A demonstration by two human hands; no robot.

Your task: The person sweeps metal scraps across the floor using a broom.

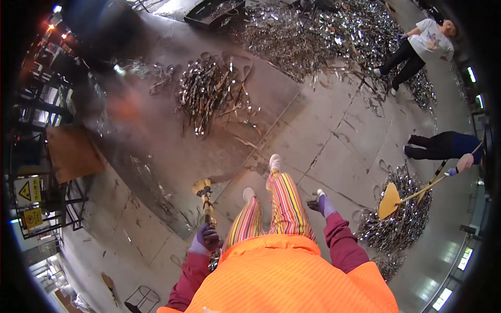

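My left hand [207, 238], in a purple-grey glove, is wrapped round a short straw broom [206, 201]. Dark bands circle its handle, and its pale bristle end points away from me, just over the floor. My right hand [320, 202], gloved too, hangs out to the right of my striped trouser leg. Its fingers look apart, and nothing shows in them. Ahead and to the left, a heap of shiny metal strips [206, 94] lies on a brown metal plate [209, 151].
A large pile of metal scrap [308, 39] spreads at the far side. One person [430, 41] stands beside it. At right, another person [443, 146] holds a long-handled yellow tool [389, 201] over a second scrap heap [402, 224]. Warning signs [28, 190] hang on a frame at left.
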